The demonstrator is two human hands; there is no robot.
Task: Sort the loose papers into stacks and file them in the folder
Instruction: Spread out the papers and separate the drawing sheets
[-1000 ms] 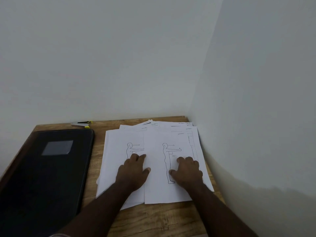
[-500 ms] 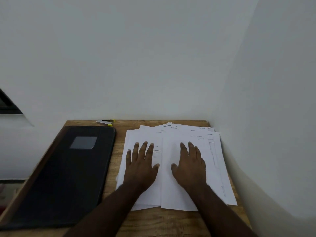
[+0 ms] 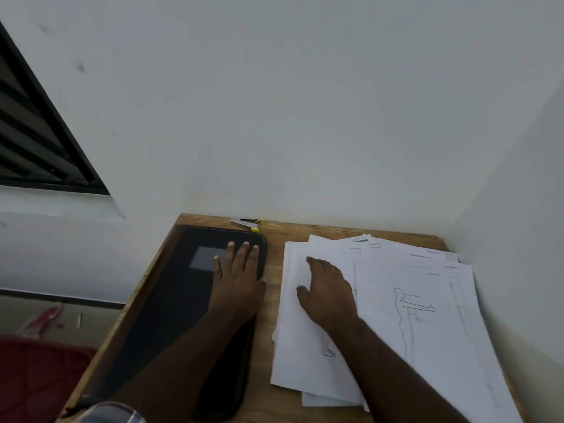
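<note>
Head view: desk with folder and loose papers.
Black folder lies shut at the left of the wooden table; left hand flat on it, fingers straight. Papers fanned at the right; right hand rests on them, fingers relaxed. Stapler beyond the folder by the wall.

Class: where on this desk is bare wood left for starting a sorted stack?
A narrow strip of desk between the black folder and the loose papers, and a band along the back wall beyond the papers. The right half is crowded with sheets.
</note>
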